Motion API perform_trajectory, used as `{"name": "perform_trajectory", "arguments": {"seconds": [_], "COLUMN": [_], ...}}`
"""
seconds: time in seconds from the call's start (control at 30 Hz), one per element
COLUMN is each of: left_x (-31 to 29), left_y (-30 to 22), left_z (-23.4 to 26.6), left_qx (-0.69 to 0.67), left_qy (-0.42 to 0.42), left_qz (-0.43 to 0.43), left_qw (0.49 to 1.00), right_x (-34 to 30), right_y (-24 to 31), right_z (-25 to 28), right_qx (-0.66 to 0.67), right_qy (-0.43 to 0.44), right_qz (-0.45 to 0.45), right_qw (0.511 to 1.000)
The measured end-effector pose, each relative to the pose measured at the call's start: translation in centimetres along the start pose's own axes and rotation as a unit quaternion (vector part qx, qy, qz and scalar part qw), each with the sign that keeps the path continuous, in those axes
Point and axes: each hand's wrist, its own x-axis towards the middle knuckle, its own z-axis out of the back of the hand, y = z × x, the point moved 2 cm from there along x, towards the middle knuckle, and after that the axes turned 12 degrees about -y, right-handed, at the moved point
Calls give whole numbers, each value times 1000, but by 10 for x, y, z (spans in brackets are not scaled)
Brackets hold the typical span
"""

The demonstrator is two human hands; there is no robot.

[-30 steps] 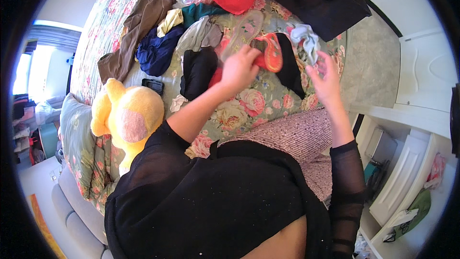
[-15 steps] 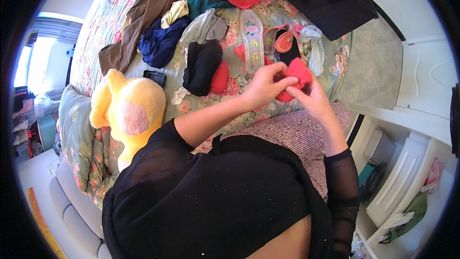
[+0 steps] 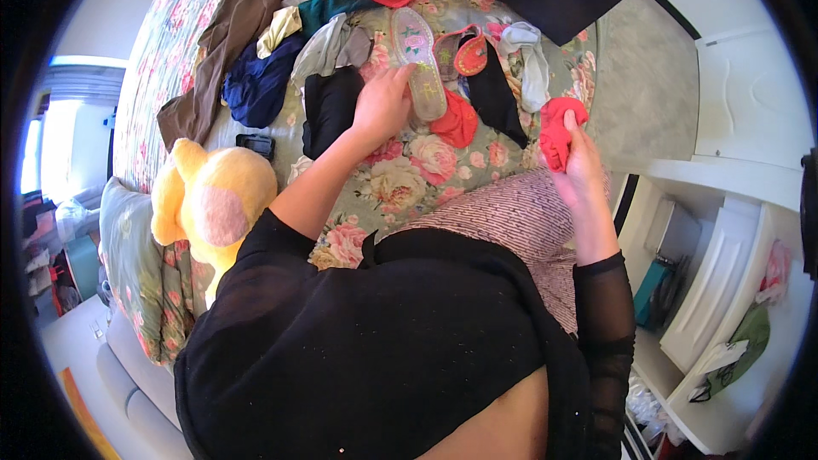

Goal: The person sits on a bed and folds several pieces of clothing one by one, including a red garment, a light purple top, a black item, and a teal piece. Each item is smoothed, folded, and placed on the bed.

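Observation:
My right hand [image 3: 581, 162] holds up a small red cloth bundle [image 3: 558, 129], folded into a wad, at the bed's right side. My left hand [image 3: 383, 109] reaches over the bed between a black cloth bundle [image 3: 328, 111] and an embroidered insole [image 3: 416, 51]. Its fingertips are at the insole's edge; whether they grip anything is hidden. Another red cloth piece [image 3: 457, 122] lies by the insole's lower end. A second insole with a red rim [image 3: 470, 53] lies to the right, above a long black cloth [image 3: 496, 102].
A yellow plush toy [image 3: 223, 200] and a small black tray [image 3: 256, 146] are on the left. Farther back lie brown trousers [image 3: 230, 51], navy cloth [image 3: 260, 85], grey cloth [image 3: 319, 53] and white cloth [image 3: 533, 60]. An open cabinet [image 3: 707, 281] stands at the right.
My hands have parted. The right one has carried the red cloth bundle to the right; the left one has let go of it and moved left to the insole. The view has shifted slightly.

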Motion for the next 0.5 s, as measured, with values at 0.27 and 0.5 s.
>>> {"name": "perform_trajectory", "arguments": {"seconds": [0.27, 0.5], "left_x": [43, 16], "left_y": [-32, -87], "left_z": [55, 65], "left_qx": [-540, -366], "left_qy": [-56, 145], "left_qz": [329, 209], "left_qw": [773, 895], "right_x": [-9, -25], "right_y": [3, 6], "right_z": [13, -3], "right_qx": [8, -6], "right_qy": [23, 90], "right_qz": [9, -11], "right_qw": [1000, 996]}}
